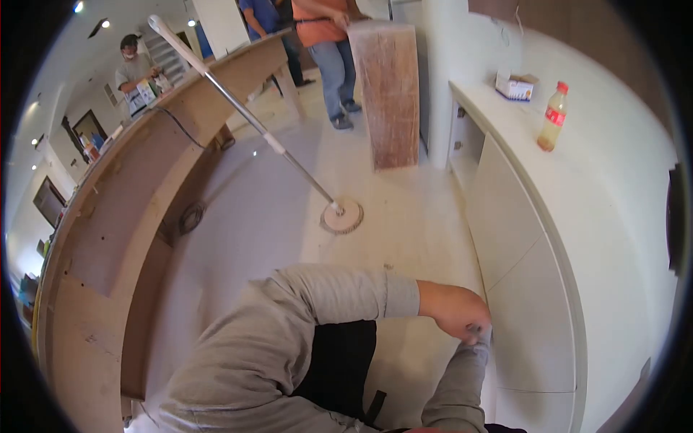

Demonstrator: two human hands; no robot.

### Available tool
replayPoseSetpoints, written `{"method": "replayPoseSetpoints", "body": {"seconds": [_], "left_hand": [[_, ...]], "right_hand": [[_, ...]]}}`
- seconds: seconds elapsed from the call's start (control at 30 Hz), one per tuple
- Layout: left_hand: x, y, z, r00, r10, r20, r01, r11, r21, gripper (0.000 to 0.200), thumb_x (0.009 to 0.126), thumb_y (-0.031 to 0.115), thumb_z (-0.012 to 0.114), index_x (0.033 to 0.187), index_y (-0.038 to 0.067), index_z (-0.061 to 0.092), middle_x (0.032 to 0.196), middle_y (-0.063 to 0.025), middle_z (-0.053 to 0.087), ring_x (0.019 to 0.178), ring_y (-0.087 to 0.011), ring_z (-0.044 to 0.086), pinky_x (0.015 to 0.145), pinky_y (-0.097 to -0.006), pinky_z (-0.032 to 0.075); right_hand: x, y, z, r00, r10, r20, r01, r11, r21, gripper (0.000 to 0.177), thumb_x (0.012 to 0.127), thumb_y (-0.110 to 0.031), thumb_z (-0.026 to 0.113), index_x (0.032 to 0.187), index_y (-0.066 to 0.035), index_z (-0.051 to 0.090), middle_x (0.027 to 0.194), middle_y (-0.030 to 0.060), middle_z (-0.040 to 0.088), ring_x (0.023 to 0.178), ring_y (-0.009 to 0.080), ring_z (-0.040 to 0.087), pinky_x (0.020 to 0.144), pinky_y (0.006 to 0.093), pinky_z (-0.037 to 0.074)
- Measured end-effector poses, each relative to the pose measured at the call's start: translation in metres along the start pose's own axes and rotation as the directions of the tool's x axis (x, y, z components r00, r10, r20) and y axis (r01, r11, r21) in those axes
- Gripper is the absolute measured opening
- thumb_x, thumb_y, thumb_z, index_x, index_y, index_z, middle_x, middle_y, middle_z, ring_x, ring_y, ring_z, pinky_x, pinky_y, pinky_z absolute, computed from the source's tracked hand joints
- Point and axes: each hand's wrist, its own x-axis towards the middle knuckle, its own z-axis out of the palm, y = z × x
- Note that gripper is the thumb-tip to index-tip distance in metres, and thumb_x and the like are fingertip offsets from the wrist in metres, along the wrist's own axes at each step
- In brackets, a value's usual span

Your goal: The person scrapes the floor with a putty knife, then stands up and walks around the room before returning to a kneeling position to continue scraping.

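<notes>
My left hand point(460, 312) reaches across in front of me, its fingers curled closed at the cuff of my right sleeve point(456, 390). A small dark spot shows by the fingers; I cannot make out what it is. My right forearm comes up from the bottom, and its hand is hidden at the left hand. Both sleeves are grey. Beyond my arms, a long-handled mop point(307, 175) with a round flat head point(341, 216) stands tilted on the pale floor, apart from my hands.
At right runs a white cabinet point(530, 289) bearing a bottle point(553, 119) and a small box point(515, 86). A curved wooden counter point(115, 195) bounds the left. Ahead, a person in orange point(325, 29) touches a tall wooden block point(391, 94). A coiled cable point(192, 216) lies below the counter.
</notes>
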Motion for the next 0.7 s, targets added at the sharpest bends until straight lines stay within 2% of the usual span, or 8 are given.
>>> {"method": "replayPoseSetpoints", "body": {"seconds": [0.07,0.27,0.33,0.4,0.47,0.57,0.6,0.7], "left_hand": [[-0.013,-0.005,0.001,0.961,0.001,0.276,-0.068,0.97,0.232,0.031,0.08,0.029,0.072,0.105,0.01,0.069,0.094,-0.0115,0.07,0.089,-0.0327,0.066,0.078,-0.0438,0.052],[-0.034,-0.063,-0.01,0.972,-0.234,0.033,0.236,0.967,-0.095,0.031,0.079,0.026,0.07,0.107,0.013,0.068,0.101,-0.0132,0.069,0.093,-0.0333,0.065,0.081,-0.0452,0.052],[-0.049,-0.062,-0.02,0.904,-0.41,-0.121,0.407,0.912,-0.045,0.029,0.079,0.024,0.068,0.105,0.011,0.068,0.1,-0.0143,0.069,0.092,-0.0338,0.065,0.079,-0.0453,0.051],[-0.069,-0.056,-0.024,0.837,-0.513,-0.193,0.495,0.858,-0.136,0.03,0.081,0.03,0.068,0.103,0.008,0.067,0.097,-0.0158,0.068,0.089,-0.0335,0.065,0.077,-0.0449,0.051],[-0.095,-0.028,-0.023,0.597,-0.714,-0.365,0.552,0.696,-0.459,0.044,0.084,0.046,0.065,0.102,0.006,0.067,0.097,-0.0177,0.067,0.089,-0.0325,0.065,0.077,-0.0426,0.051],[-0.122,0.042,-0.036,0.328,-0.919,0.218,0.667,0.062,-0.742,0.07,0.084,0.068,0.055,0.112,0.004,0.064,0.107,-0.0144,0.066,0.095,-0.0294,0.065,0.08,-0.0418,0.052],[-0.13,0.081,-0.049,0.308,-0.797,0.52,0.53,-0.31,-0.789,0.076,0.084,0.073,0.051,0.115,0.004,0.062,0.11,-0.0124,0.066,0.097,-0.0284,0.065,0.081,-0.0422,0.051],[-0.158,0.192,-0.059,0.408,-0.843,0.351,0.063,-0.357,-0.932,0.06,0.089,0.056,0.056,0.109,0.0,0.062,0.106,-0.0123,0.064,0.095,-0.0243,0.064,0.075,-0.0387,0.053]], "right_hand": [[0.017,-0.026,0.015,0.997,0.033,0.07,0.007,0.861,-0.509,0.04,0.078,-0.019,0.072,0.112,0.0,0.064,0.111,0.0162,0.067,0.105,0.0252,0.064,0.091,0.0381,0.051],[-0.03,-0.105,0.049,0.997,-0.074,-0.015,0.073,0.899,0.432,0.045,0.079,-0.021,0.071,0.116,0.002,0.061,0.111,0.0242,0.066,0.108,0.0366,0.062,0.088,0.0403,0.051],[-0.066,-0.182,0.03,0.974,0.225,-0.011,-0.216,0.92,-0.326,0.046,0.077,-0.02,0.071,0.118,0.0,0.061,0.098,0.0246,0.068,0.097,0.0403,0.064,0.083,0.0438,0.053],[-0.099,-0.223,0.012,0.967,0.251,0.049,-0.203,0.869,-0.451,0.051,0.077,-0.019,0.067,0.125,-0.002,0.058,0.092,0.0251,0.068,0.089,0.0422,0.065,0.078,0.0483,0.052],[-0.139,-0.254,0.0,0.974,0.223,-0.04,-0.211,0.832,-0.512,0.056,0.077,-0.018,0.066,0.13,-0.005,0.054,0.082,0.0204,0.068,0.075,0.0377,0.067,0.069,0.0443,0.053],[-0.175,-0.361,0.002,0.955,0.284,-0.08,-0.288,0.838,-0.463,0.071,0.078,-0.017,0.068,0.143,-0.006,0.039,0.086,0.0225,0.068,0.08,0.039,0.068,0.071,0.0468,0.053],[-0.186,-0.396,0.007,0.962,0.269,-0.048,-0.267,0.888,-0.375,0.071,0.08,-0.017,0.068,0.143,-0.008,0.038,0.089,0.0232,0.068,0.082,0.0404,0.068,0.071,0.0471,0.053],[-0.209,-0.541,0.019,0.938,0.253,0.236,-0.2,0.953,-0.226,0.062,0.082,-0.009,0.064,0.139,-0.006,0.04,0.104,0.0238,0.066,0.099,0.0413,0.065,0.081,0.0455,0.053]]}}
